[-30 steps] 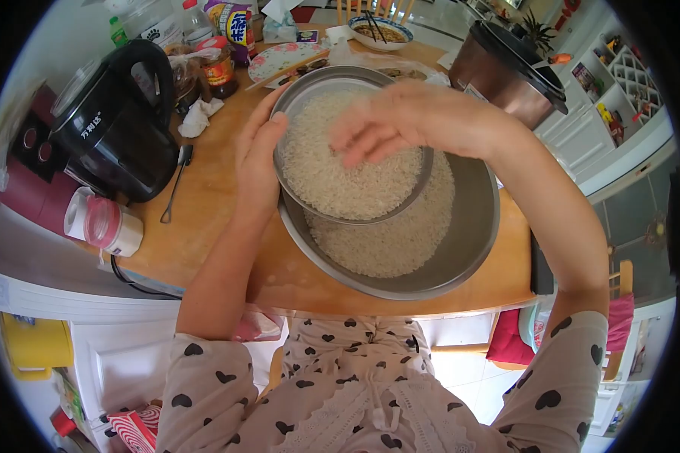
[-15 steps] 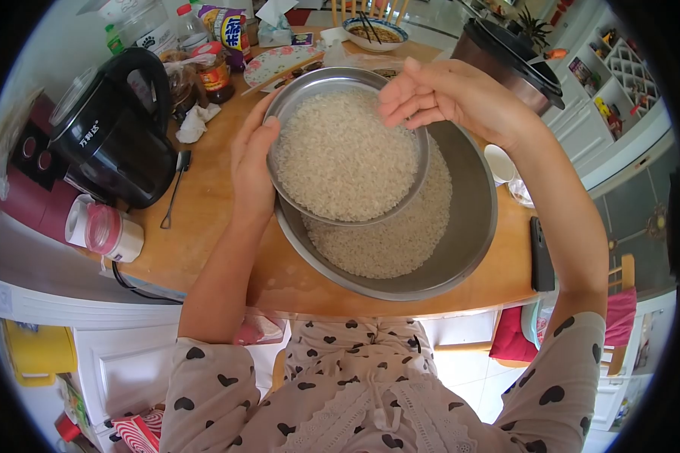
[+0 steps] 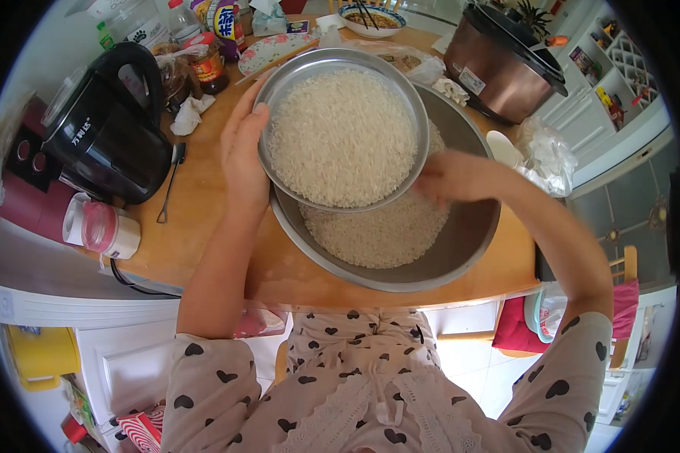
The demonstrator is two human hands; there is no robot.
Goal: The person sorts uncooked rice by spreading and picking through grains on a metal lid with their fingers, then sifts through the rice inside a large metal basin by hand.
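Observation:
My left hand (image 3: 245, 147) grips the left rim of a shallow metal dish (image 3: 419, 90), its thumb over the edge. White rice (image 3: 344, 140) fills the dish, which is held above a large metal basin (image 3: 472, 226). More rice (image 3: 378, 238) lies on the basin's bottom. My right hand (image 3: 461, 179) is over the right part of the basin, close by the dish's lower right rim. Its fingers point left and down and are smeared by motion, so I cannot make out whether they hold anything.
A black kettle (image 3: 109, 128) and a small fork-like utensil (image 3: 170, 185) stand and lie left. Sauce jars (image 3: 208, 64) are behind. A rice cooker (image 3: 499, 72), a white cup (image 3: 504, 149) and a plastic bag (image 3: 548, 155) are right. A noodle bowl (image 3: 372, 21) is at the back.
My right hand has moved down and right, from above the dish's right rim to beside it over the basin. The dish has shifted slightly up in view, still in my left hand.

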